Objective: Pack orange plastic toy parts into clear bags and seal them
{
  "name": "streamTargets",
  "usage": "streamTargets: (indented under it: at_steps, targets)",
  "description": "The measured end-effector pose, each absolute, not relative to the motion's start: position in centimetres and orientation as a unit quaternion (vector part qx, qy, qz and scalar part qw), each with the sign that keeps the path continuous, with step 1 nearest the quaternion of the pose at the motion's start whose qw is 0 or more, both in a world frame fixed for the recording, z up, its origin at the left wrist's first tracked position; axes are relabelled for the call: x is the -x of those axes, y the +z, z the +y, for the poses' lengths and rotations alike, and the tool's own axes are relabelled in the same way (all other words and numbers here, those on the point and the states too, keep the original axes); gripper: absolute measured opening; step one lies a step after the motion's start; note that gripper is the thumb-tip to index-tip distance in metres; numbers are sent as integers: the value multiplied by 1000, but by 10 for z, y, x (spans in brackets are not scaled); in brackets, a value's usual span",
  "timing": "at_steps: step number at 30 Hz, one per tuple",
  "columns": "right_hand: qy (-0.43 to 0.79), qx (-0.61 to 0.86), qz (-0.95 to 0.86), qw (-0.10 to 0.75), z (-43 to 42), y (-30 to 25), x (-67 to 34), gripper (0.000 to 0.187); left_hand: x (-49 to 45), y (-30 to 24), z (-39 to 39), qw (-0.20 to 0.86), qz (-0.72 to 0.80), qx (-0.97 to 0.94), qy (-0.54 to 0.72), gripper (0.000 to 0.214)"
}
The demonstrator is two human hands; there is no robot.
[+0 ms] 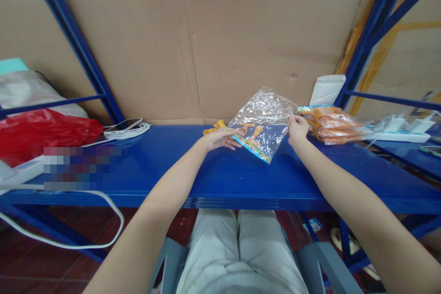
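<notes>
A clear plastic bag (265,105) with a colourful printed strip along its lower edge is stretched between my hands, tilted above the blue shelf. My right hand (297,128) pinches its right side. At the other side, my left hand (223,138) has the end of the printed strip between thumb and fingers, the fingers partly stretched out. Yellow-orange plastic pieces with flared ends (219,125) lie just behind my left hand. Another such piece (257,132) shows through the clear film; I cannot tell whether it is inside or behind the bag.
Filled bags of orange pieces (329,126) are stacked right of my right hand, before a white box (327,89). A power strip (401,134) lies beyond. Leftward are a coiled white cable (129,129) and a red bag (44,133). Cardboard (241,41) walls the back; blue posts (86,55) flank it.
</notes>
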State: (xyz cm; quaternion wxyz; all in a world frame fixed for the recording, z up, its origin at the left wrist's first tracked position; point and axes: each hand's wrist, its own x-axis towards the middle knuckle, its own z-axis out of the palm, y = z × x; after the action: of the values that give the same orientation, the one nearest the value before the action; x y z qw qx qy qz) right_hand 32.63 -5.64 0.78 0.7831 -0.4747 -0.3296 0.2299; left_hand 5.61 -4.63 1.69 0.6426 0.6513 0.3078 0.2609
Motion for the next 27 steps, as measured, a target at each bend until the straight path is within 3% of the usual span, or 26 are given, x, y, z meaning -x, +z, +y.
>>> streamTargets:
  at_steps: [5, 16, 27]
  targets:
    - [246, 493, -311, 774, -64, 13, -320, 20, -57, 14, -42, 612, 345, -646, 299, 15]
    - [279, 479, -276, 785, -61, 13, -318, 20, -51, 13, -34, 593, 350, -660, 302, 35]
    - [324, 445, -274, 789, -66, 20, -318, 22, -54, 16, -40, 570, 367, -652, 339, 30]
